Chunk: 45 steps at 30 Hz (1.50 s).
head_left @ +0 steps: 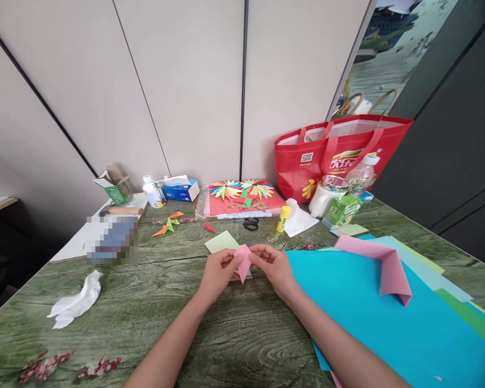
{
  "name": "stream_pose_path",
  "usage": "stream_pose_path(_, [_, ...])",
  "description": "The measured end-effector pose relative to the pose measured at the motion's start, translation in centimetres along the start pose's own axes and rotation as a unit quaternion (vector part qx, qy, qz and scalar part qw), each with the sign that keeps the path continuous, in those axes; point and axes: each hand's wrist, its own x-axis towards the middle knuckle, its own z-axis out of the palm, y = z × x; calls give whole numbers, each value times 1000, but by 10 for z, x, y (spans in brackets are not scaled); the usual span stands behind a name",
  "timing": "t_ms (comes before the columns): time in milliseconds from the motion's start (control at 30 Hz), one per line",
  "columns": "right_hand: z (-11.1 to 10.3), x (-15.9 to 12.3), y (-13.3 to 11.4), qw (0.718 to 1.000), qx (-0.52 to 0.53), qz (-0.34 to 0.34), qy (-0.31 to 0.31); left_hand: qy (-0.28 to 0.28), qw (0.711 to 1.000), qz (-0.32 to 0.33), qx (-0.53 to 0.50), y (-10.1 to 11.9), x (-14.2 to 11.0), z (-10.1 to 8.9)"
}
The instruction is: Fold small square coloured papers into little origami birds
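Well beyond pink paper (244,263), "HUANL" bag (291,175)

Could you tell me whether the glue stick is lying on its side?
No, the glue stick stands upright on the table, beside the white tissue.

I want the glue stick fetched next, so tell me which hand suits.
Right, I'd say: the right hand is nearer the yellow glue stick, and the left hand could hold the folded pink paper alone.
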Motion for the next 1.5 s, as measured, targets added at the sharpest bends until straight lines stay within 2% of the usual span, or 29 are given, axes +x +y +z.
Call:
stream_pose_path(100, [0,0,2,999,-24,-22,-13,45,999,16,-19,-1,2,-2])
stream_pose_path(233, [-1,0,3,994,-82,-62,-43,53,998,27,-36,-4,3,-3])
stream_pose_path(367, [1,-2,2,994,-85,-60,-37,49,998,38,-5,-8,4,-4])
stream_pose_path(467, [2,-3,1,994,-90,-62,-30,79,995,50,25,-10,5,-4])
stream_pose_path(700, [0,-3,1,987,-129,-98,-15,103,994,32,-7,-2,5,-2])
stream_pose_path(833, [-2,-3,3,975,-165,-149,-22,126,990,51,20,-2,4,-1])
stream_pose_path(1033, [0,-6,-1,960,-203,-191,-28,139,983,82,86,-8,2,0])
stream_pose_path(1133, [2,-9,-4,954,-225,-198,-11,135,972,126,145,-6,-1,0])
stream_pose_path(1200, [4,-11,-5,959,-217,-183,-5,132,957,180,185,-5,-2,0])
stream_pose_path(1300, [6,-11,-4,976,-154,-148,-32,132,936,243,218,-4,-4,-1])
stream_pose_path(1400, [6,-9,-4,980,-116,-158,-30,131,936,244,217,-6,-4,0])
stream_pose_path(1500, [4,-6,-4,976,-128,-176,-10,126,948,230,180,-6,-5,2])
